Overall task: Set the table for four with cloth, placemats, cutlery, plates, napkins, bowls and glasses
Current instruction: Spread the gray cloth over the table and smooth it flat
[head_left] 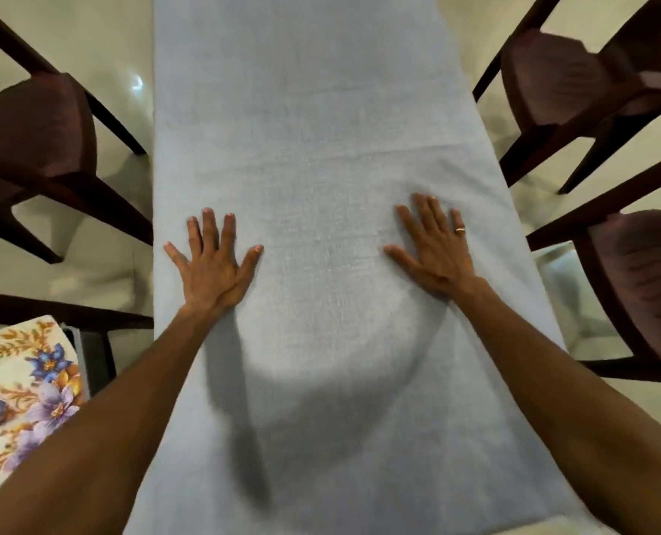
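Blue cloth (321, 129) lies under both flat hands (214, 264), unlabelled.

My arms are bare from the frame's lower edge up to the wrists, with no sleeve, watch or bracelet showing on either. My left hand (213, 264) wears nothing on its fingers. My right hand (435, 247) carries one thin gold ring (459, 229) on the ring finger, at about one o'clock from the knuckles. The nails on both hands are short and unpainted.
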